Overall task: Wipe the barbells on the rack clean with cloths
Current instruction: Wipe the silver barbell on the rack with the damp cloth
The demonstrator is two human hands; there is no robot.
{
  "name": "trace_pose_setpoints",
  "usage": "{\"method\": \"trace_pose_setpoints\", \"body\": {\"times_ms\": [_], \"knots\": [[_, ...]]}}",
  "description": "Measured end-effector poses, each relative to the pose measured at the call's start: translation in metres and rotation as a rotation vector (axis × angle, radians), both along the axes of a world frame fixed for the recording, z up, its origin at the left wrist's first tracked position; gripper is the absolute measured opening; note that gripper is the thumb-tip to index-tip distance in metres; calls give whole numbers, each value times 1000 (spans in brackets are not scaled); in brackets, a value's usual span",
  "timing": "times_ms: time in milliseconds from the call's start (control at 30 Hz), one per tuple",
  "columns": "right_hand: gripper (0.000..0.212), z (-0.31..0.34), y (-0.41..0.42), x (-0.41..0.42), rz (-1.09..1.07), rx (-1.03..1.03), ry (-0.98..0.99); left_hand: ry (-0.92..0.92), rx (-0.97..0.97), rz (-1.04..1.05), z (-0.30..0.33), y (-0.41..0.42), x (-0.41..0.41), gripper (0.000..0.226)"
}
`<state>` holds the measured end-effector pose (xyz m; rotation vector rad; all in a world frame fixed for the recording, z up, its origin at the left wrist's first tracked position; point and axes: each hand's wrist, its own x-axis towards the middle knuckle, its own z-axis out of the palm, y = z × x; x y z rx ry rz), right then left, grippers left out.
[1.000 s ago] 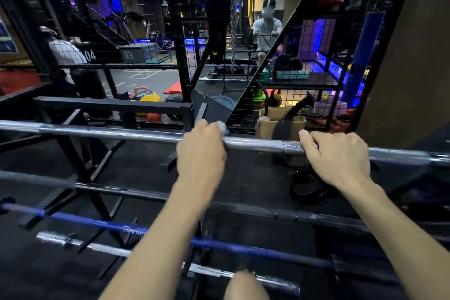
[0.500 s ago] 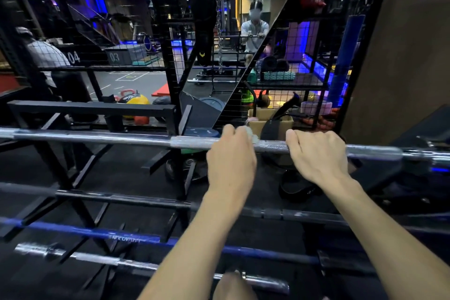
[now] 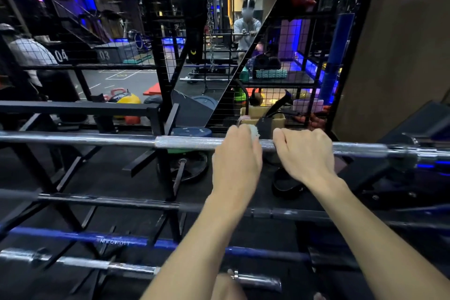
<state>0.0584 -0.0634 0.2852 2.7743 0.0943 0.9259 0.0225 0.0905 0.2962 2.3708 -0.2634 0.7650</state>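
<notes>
Left hand (image 3: pixel 237 153) slid its cloth (image 3: pixel 254 132) right along knurled steel barbell (image 3: pixel 185 142).

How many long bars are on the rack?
5. The top silver barbell is under both hands. Below it are a dark barbell, a blue barbell, a chrome barbell, and a short chrome end lowest. More may be hidden.

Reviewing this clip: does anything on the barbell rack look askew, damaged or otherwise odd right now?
Nothing stands out. The left hand presses a white cloth on the top silver steel barbell, and the right hand grips it beside. The lower barbells lie level.
</notes>
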Motion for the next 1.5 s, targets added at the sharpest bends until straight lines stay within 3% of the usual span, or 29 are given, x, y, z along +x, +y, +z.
{"method": "trace_pose_setpoints", "body": {"times_ms": [100, 167, 233, 300, 400, 533, 700, 800, 1033, 1200, 1333, 1433, 1500], "knots": [[42, 0, -4, -1, -5, 2, 13, -17, 62, 8, 4, 23, 7, 22], [42, 0, -7, 0, -8, -45, 7, -16, 127, 163, 4, 56, 14, 24], [34, 0, -6, -2, -22, -94, 36, -27, 49, 337, 5, 82, 18, 23], [31, 1, -6, -3, -24, -49, 48, -12, -21, 385, 3, 73, 15, 22], [28, 4, -4, -3, 60, 48, 44, -5, -45, 199, -1, 13, 6, 22], [30, 23, -26, -14, 257, 378, 218, 10, 58, 46, 4, -8, 7, 25], [30, 28, -102, -27, -46, 200, 229, -37, -16, 235, 0, 42, 13, 21], [20, 12, -104, -23, -78, -32, 217, -56, -47, 192, -5, 14, 10, 19], [15, -1, -113, -13, -95, -156, 157, -54, -99, 47, -11, -55, 5, 20], [14, 1, -113, -14, -142, -157, 204, -139, -68, -96, -24, -29, 1, 14], [14, 3, -106, -17, -123, -88, 178, -165, -202, 62, -34, -10, -4, 14], [25, 5, -97, -17, -118, -16, 145, -121, -341, 68, -40, -41, -9, 15], [31, 4, -95, -17, -103, -9, 119, -77, -355, -59, -42, -83, -13, 13]]}}
